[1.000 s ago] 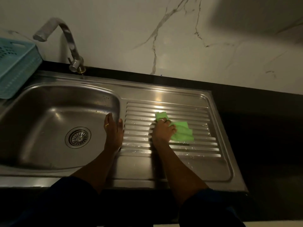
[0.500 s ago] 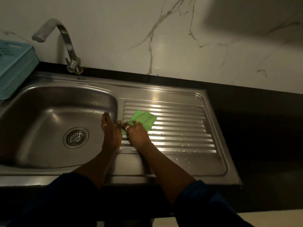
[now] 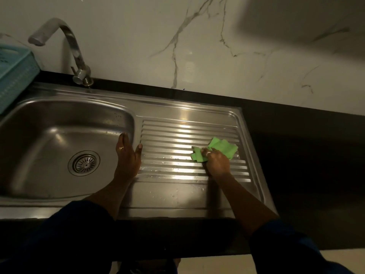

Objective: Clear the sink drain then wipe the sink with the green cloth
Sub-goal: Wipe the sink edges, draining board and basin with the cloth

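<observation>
A dark countertop [image 3: 306, 155] spans mid-frame, a steel sink [image 3: 177, 194] set into it. At upper left a teal basket [image 3: 15, 76] seems to rest on the sink's edge. A green cloth [image 3: 223, 147] lies on the ribbed drainboard [image 3: 177, 135], centre right.

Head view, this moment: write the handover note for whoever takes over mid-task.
The left hand is open, fingers straight, resting on the right rim of the basin.
The right hand grips the green cloth and presses it on the right part of the ribbed drainboard.
Done: the drain has its strainer in place with no debris visible, so it looks cleared.
Left: water droplets show along the drainboard's front. Finish there, then wipe the basin; I cannot tell whether it has been wiped.
</observation>
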